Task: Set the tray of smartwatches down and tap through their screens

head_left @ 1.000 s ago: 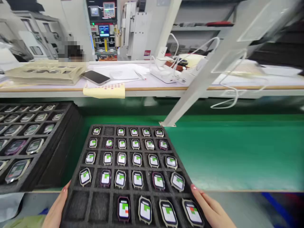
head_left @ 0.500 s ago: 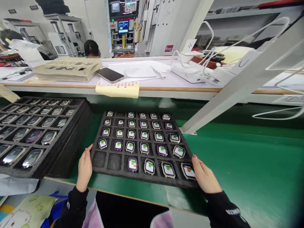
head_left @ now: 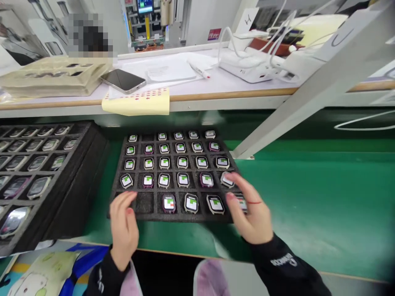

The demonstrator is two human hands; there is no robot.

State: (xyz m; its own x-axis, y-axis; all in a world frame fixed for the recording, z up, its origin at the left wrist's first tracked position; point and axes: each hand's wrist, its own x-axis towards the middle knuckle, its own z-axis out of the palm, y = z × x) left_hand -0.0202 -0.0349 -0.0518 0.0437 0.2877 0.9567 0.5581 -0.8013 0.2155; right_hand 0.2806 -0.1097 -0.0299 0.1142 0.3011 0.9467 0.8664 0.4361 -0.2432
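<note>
A black foam tray (head_left: 156, 209) lies on the green bench, its square compartments holding smartwatch faces with lit white-and-green screens. My left hand (head_left: 125, 230) hovers at the tray's front left corner, fingers stretched out, holding nothing. One front compartment (head_left: 144, 203) beside it has no watch. Over the front right corner is my right hand (head_left: 254, 213), thumb and forefinger apart. Its thumb partly covers the corner watch (head_left: 241, 202), whose screen shows some red. The forefinger tip overlaps the watch behind (head_left: 227, 179); whether it touches is unclear.
A stack of black foam trays (head_left: 74, 181) with more watches stands on the left. A white slanted post (head_left: 277, 123) meets the bench behind the tray's right side. The shelf (head_left: 197, 98) above carries a phone (head_left: 123, 80), papers, a pen and a white charger (head_left: 247, 65) with cables.
Both hands have let go of the tray's sides and moved over its front corners. The tray now lies flat and squarer to the bench edge. The view has tipped downward.
</note>
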